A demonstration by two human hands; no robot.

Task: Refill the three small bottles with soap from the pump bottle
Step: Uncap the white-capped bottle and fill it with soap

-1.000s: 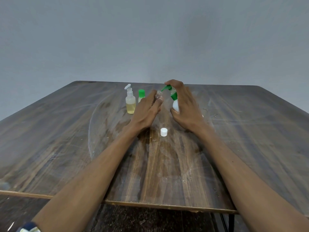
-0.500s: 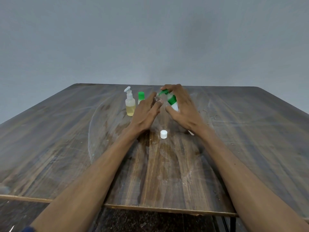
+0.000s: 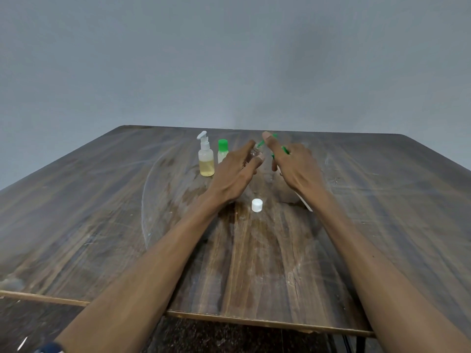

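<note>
Toward the far middle of the table (image 3: 382, 200), my right hand (image 3: 293, 166) has tipped the pump bottle (image 3: 304, 202) further over than a moment ago, its green spout (image 3: 261, 143) now at the mouth of the small clear bottle (image 3: 254, 151) pinched in my left hand (image 3: 234, 171), so I judge this fill is underway. My right fingers curl round the pump bottle, forefinger above the pump head; the white cap (image 3: 257, 205) lies near my wrists, and two other small bottles stand just left.

two bottles (image 3: 206, 159) crowd the left hand (image 3: 233, 174) — white cap (image 3: 257, 205) lies between the wrists.
</note>
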